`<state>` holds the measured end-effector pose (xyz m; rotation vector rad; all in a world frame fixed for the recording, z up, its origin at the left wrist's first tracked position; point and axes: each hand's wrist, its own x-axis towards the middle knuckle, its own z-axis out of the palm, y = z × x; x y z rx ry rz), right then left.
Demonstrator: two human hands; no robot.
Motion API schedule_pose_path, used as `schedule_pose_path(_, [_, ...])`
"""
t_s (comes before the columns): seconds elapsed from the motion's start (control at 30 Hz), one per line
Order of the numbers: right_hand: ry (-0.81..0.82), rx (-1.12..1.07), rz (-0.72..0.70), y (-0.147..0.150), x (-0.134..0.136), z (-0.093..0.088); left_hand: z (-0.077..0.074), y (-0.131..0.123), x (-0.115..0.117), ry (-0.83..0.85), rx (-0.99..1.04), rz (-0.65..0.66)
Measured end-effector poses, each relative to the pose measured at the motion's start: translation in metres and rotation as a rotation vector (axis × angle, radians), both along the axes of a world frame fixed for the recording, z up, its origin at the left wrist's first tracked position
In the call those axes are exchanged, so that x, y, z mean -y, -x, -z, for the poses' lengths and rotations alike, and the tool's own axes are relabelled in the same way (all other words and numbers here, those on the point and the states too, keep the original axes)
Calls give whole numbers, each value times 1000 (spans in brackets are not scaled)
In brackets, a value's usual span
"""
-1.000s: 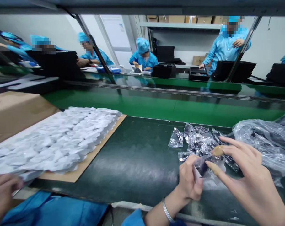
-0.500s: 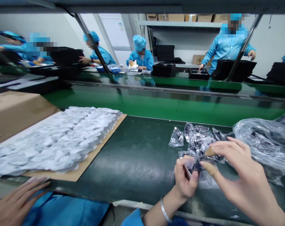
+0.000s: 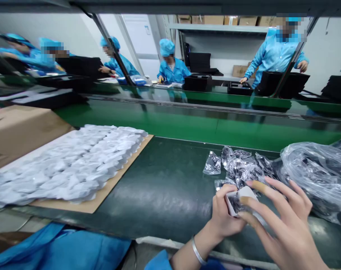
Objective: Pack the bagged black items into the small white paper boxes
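My left hand (image 3: 225, 212), with a silver bangle at the wrist, is closed around a small white box (image 3: 230, 204). The box's open end faces me, and a clear plastic bag with something dark in it (image 3: 236, 200) shows in the opening. My right hand (image 3: 283, 213) has its fingers spread, with tan covers on some fingertips. Those fingertips touch the bag and the box's edge and partly hide them. Just beyond my hands lies a heap of small clear bags with black items inside (image 3: 240, 168); one such bag (image 3: 212, 164) lies apart to the left.
Rows of white wrapped packets (image 3: 74, 161) cover a cardboard sheet (image 3: 95, 206) on the dark green work surface (image 3: 165, 187). A cardboard box (image 3: 26, 129) stands at far left. A large clear plastic bag (image 3: 314, 165) lies at right. Several people in blue work across the green belt (image 3: 187, 127).
The bagged dark item has moved from my right fingers' pinch to the box's opening. My left hand has turned the box toward me. Another person's hand at lower left has left the view.
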<state>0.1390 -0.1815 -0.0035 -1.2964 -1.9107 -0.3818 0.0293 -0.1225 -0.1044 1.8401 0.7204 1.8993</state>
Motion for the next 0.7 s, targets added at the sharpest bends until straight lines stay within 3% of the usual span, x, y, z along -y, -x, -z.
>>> schedule_pose_path(0.1, [-38,-18,64,4,6,4,3,-3,1,-11,22,-50])
schedule_pose_path(0.27, [-26,-30,36,14,4,12,6,-7,5,-82,61,13])
schedule_pose_path(0.43, [-103,-119,30,-5,7,15,0,-5,7,59,-68,-65])
schedule_pose_path(0.6, [306,-331,-87,-18,3,15,-12,-8,7,93,-155,-89])
schedule_pose_path(0.7, [362,-429,-132,-16,-1,14,-12,-12,7,34,-154,-168])
